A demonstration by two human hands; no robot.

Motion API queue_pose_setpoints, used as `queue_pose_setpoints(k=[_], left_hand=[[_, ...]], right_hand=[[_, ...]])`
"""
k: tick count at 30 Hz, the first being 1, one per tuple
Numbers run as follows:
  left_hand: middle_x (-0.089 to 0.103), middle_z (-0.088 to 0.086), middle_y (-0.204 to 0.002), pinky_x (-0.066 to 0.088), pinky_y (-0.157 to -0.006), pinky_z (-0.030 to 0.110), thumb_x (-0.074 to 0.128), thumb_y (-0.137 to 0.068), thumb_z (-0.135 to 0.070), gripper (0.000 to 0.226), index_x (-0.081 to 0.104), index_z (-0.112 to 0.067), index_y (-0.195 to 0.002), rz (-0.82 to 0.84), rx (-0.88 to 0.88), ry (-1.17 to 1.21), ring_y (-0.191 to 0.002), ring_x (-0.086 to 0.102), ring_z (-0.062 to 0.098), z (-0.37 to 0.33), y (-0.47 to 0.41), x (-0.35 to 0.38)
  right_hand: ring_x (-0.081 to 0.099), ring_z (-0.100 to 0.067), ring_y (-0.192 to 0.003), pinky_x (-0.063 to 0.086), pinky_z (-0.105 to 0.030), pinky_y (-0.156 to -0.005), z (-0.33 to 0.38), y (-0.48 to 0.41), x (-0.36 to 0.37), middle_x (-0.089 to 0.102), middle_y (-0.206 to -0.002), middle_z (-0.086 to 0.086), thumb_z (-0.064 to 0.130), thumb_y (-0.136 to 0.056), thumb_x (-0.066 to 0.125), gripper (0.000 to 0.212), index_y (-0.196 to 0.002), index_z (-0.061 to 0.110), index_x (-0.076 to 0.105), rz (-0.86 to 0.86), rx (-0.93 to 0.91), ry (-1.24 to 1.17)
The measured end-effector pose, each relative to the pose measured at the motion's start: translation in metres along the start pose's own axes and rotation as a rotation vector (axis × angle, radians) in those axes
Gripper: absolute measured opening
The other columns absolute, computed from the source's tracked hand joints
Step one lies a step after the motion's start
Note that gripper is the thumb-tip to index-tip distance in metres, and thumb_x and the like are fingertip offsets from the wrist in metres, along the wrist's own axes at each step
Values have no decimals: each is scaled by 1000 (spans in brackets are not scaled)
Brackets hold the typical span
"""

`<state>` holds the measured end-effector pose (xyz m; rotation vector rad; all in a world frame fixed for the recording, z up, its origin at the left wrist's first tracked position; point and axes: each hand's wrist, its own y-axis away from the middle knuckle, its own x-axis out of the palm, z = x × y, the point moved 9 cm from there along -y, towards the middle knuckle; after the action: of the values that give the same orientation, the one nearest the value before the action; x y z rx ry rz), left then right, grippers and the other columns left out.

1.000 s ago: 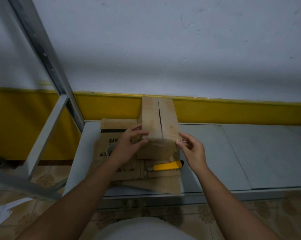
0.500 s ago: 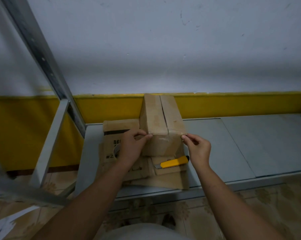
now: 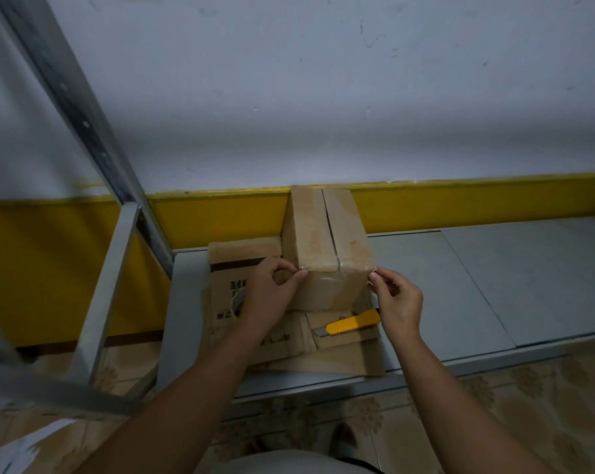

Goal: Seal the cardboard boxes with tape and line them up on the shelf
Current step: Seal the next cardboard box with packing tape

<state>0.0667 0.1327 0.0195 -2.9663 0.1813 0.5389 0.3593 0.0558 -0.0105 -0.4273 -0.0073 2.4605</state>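
We look down on a tall cardboard box [image 3: 326, 241] standing upright on a grey metal shelf [image 3: 494, 278], its far end close to a white wall with a yellow band. The two top flaps meet along a dark slit down the middle.

The left hand [image 3: 268, 299] is at the box's near left top corner, thumb and forefinger pinched together. The right hand [image 3: 398, 302] mirrors it at the near right top corner. Between them a glossy strip of clear tape [image 3: 330, 280] lies across the box's near face, just under the top edge, and each hand pinches one end.

Under the box lie flattened cardboard sheets [image 3: 344, 357]. Just in front of the box, on these sheets, rests a yellow utility knife [image 3: 352, 323]. To the left of the box, mostly hidden behind the left hand, sits a tape roll [image 3: 237, 299].
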Motion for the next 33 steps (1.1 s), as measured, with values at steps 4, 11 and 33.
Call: queue_pose_setpoints(k=[4, 11, 33], left_hand=[[70, -13, -106, 51, -88, 21, 83, -90, -33, 13, 70, -28, -89, 26, 62, 27, -107, 62, 0, 6, -1, -2], [65, -15, -119, 44, -88, 2, 82, -92, -28, 11, 74, -26, -100, 135, 97, -25, -116, 57, -9, 4, 0, -6], [70, -11, -99, 60, -82, 24, 89, -83, -26, 13, 80, -18, -84, 75, 139, -144, -97, 66, 1, -10, -24, -13]], right_hand=[[74, -12, -96, 63, -44, -88, 3, 7, -2, 78, -98, 2, 17, -94, 75, 18, -111, 12, 78, 29, 0, -3], [74, -17, -103, 61, -48, -90, -1, 1, -3, 78, -105, 2, 19, -99, 67, 20, -116, 14, 77, 148, -3, -53], [76, -13, -84, 64, -37, -82, 20, -30, 3, 78, -85, 4, 13, -80, 87, 25, -103, 14, 78, 315, -34, 100]])
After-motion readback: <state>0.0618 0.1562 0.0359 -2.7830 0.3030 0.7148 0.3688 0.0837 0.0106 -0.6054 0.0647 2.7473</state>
